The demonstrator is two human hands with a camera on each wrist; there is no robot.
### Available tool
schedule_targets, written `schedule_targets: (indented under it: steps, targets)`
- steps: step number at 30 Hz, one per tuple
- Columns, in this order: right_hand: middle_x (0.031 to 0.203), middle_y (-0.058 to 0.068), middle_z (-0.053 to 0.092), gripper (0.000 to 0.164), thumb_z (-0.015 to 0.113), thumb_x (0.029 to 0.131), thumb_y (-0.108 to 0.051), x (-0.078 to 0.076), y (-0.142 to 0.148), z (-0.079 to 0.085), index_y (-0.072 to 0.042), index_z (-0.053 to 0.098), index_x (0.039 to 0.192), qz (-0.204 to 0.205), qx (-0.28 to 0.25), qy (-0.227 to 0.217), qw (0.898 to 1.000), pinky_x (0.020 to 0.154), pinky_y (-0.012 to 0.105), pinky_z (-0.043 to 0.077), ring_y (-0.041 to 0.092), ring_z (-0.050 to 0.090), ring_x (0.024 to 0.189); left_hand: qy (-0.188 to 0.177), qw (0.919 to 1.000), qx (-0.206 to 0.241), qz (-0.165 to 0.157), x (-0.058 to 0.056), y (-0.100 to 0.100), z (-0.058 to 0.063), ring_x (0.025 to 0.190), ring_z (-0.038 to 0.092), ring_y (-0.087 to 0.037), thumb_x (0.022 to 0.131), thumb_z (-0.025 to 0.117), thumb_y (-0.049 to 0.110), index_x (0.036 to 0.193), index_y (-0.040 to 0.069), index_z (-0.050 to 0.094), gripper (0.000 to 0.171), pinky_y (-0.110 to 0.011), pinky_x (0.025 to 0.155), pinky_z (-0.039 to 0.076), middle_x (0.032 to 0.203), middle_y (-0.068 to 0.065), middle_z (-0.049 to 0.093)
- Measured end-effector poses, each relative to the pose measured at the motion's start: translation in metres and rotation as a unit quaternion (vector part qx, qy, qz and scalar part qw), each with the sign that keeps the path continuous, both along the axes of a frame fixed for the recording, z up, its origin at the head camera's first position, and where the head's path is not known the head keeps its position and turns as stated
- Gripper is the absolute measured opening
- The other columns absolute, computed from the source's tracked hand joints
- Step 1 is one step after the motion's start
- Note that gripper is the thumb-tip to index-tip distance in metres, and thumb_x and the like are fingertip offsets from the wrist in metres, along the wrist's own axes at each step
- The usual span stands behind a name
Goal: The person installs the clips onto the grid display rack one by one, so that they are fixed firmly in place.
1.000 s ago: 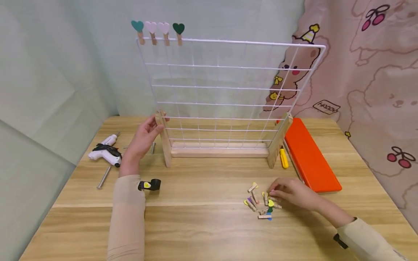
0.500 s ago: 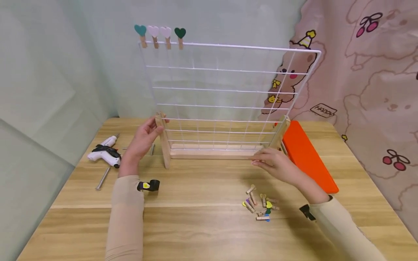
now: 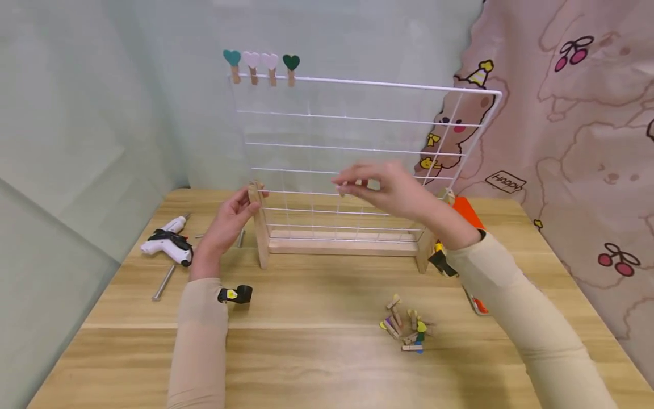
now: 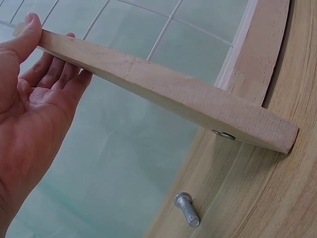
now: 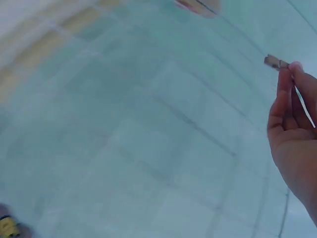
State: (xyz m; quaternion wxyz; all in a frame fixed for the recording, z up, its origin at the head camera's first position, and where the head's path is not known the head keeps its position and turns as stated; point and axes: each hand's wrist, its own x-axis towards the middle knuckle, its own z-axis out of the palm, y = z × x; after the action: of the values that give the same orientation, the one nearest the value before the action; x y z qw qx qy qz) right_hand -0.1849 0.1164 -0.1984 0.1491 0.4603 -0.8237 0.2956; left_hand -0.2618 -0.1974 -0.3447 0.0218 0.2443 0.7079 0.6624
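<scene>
My left hand [image 3: 227, 224] grips the top of the left wooden post [image 4: 163, 89] of a stand, thumb on one side and fingers on the other. The stand bears a white wire grid [image 3: 378, 119]. In front of the grid, my right hand [image 3: 388, 187] is raised and pinches a small wooden clothespin [image 5: 275, 62] between thumb and fingertips. Clipped on the grid's top left are several heart clothespins: a teal one [image 3: 232, 58], two pale pink ones [image 3: 269, 61] and a dark green one [image 3: 291, 63]. A pile of loose heart clothespins [image 3: 411, 335] lies on the table.
A white glue gun [image 3: 168, 244] and a long bolt [image 3: 164, 282] lie at the left. A shorter bolt [image 4: 186, 208] is near the left post. An orange case [image 3: 467, 211] and a yellow-handled tool [image 3: 439, 246], partly behind my right arm, are at the right.
My right hand has left the clothespin pile and risen leftward to the front of the grid, carrying one clothespin. My left hand still holds the post.
</scene>
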Motion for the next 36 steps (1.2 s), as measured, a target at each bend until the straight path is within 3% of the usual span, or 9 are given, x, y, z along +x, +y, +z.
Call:
schedule_targets:
  steps: [4,7,10,13,18,22,25,30,36]
  targets:
    - [0.090,-0.002,0.065,0.025,0.059,0.081,-0.015,0.000,-0.021,0.049,-0.011,0.063,0.105,-0.045,-0.048,-0.093,0.993,0.068,0.023,0.044,0.010,0.055,0.076,0.000,1.0000,0.002,-0.001,0.000,0.000,0.000,0.121,0.034,-0.028,0.089,0.047,0.024,0.129,0.011,0.038,0.043,-0.016,0.087,0.037,0.126,-0.012,0.044]
    - [0.094,0.003,0.065,0.028,0.060,0.080,-0.017,0.001,-0.035,0.083,-0.008,0.062,0.107,-0.089,-0.128,-0.167,0.974,0.076,0.021,0.045,0.013,0.059,0.082,0.002,1.0000,0.007,-0.002,0.000,-0.001,-0.001,0.121,0.034,-0.029,0.089,0.047,0.022,0.129,0.010,0.038,0.043,-0.016,0.087,0.038,0.125,-0.012,0.044]
    - [0.096,0.005,0.065,0.031,0.064,0.076,-0.016,-0.002,-0.043,0.109,-0.005,0.063,0.104,-0.115,-0.213,-0.194,0.951,0.084,0.022,0.043,0.013,0.060,0.087,0.004,1.0000,0.008,-0.002,-0.001,0.000,-0.001,0.121,0.035,-0.026,0.089,0.046,0.021,0.130,0.009,0.038,0.043,-0.015,0.086,0.038,0.126,-0.013,0.044]
    - [0.092,0.006,0.066,0.031,0.067,0.072,-0.016,-0.007,-0.047,0.125,-0.004,0.065,0.100,-0.130,-0.247,-0.184,0.943,0.085,0.021,0.042,0.015,0.060,0.086,0.006,1.0000,0.007,-0.002,-0.002,0.001,0.000,0.123,0.033,-0.025,0.089,0.046,0.021,0.131,0.009,0.036,0.045,-0.014,0.087,0.037,0.127,-0.014,0.043]
    - [0.090,0.006,0.064,0.029,0.067,0.071,-0.020,-0.017,-0.054,0.135,-0.006,0.065,0.096,-0.173,-0.218,-0.182,0.943,0.083,0.019,0.042,0.016,0.058,0.085,0.006,1.0000,0.002,-0.002,-0.002,0.001,0.003,0.122,0.035,-0.024,0.090,0.046,0.019,0.132,0.009,0.034,0.046,-0.015,0.087,0.037,0.127,-0.011,0.044]
    - [0.088,0.007,0.064,0.024,0.066,0.072,-0.020,-0.026,-0.057,0.135,-0.005,0.066,0.091,-0.189,-0.186,-0.159,0.951,0.078,0.020,0.044,0.015,0.059,0.081,0.002,1.0000,-0.003,-0.002,-0.002,0.001,0.005,0.117,0.041,-0.014,0.089,0.046,0.020,0.132,0.009,0.034,0.046,-0.015,0.087,0.038,0.126,-0.013,0.043]
    - [0.086,0.007,0.064,0.020,0.066,0.072,-0.018,-0.030,-0.057,0.134,-0.004,0.067,0.087,-0.193,-0.171,-0.143,0.956,0.075,0.020,0.046,0.015,0.060,0.078,0.000,1.0000,-0.004,-0.005,-0.001,0.001,0.006,0.118,0.040,-0.016,0.089,0.047,0.021,0.132,0.009,0.034,0.046,-0.015,0.087,0.037,0.128,-0.016,0.041]
    - [0.084,0.009,0.065,0.017,0.066,0.072,-0.013,-0.032,-0.056,0.132,-0.002,0.068,0.084,-0.189,-0.175,-0.153,0.954,0.071,0.019,0.048,0.014,0.062,0.076,-0.003,1.0000,0.001,-0.008,0.001,0.001,0.005,0.122,0.034,-0.026,0.089,0.047,0.023,0.132,0.009,0.034,0.047,-0.015,0.088,0.037,0.128,-0.018,0.040]
    - [0.084,0.008,0.066,0.020,0.068,0.070,-0.015,-0.033,-0.056,0.133,-0.001,0.068,0.085,-0.192,-0.182,-0.165,0.950,0.070,0.020,0.048,0.014,0.063,0.075,-0.002,1.0000,0.002,-0.005,0.000,0.003,0.005,0.119,0.039,-0.019,0.089,0.047,0.022,0.132,0.010,0.035,0.047,-0.015,0.087,0.037,0.127,-0.017,0.041]
